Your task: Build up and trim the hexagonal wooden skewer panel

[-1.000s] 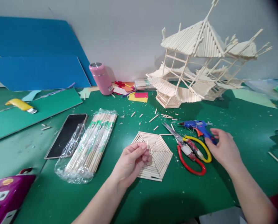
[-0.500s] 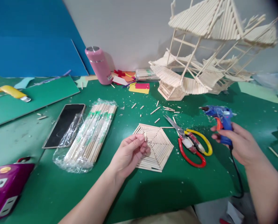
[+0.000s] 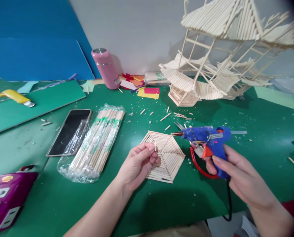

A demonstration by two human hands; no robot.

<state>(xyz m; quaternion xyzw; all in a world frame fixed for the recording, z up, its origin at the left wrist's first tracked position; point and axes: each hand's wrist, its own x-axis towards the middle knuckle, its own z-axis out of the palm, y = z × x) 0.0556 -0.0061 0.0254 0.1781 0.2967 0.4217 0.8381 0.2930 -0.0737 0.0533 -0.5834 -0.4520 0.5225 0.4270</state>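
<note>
Glue gun (image 3: 198, 134): probably rigid; hold by handle (image 3: 220, 153)
Right hand (image 3: 242, 174): round that handle
Left hand (image 3: 140, 161): pinching short stick (image 3: 155, 146), likely fragile

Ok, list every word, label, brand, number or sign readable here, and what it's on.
No text is legible.
Glue gun: pale label, too small.
Pink bottle: small label, blurred.
Purple socket box: round sticker, unreadable.
Stick packet: green markings, no readable words.
</note>
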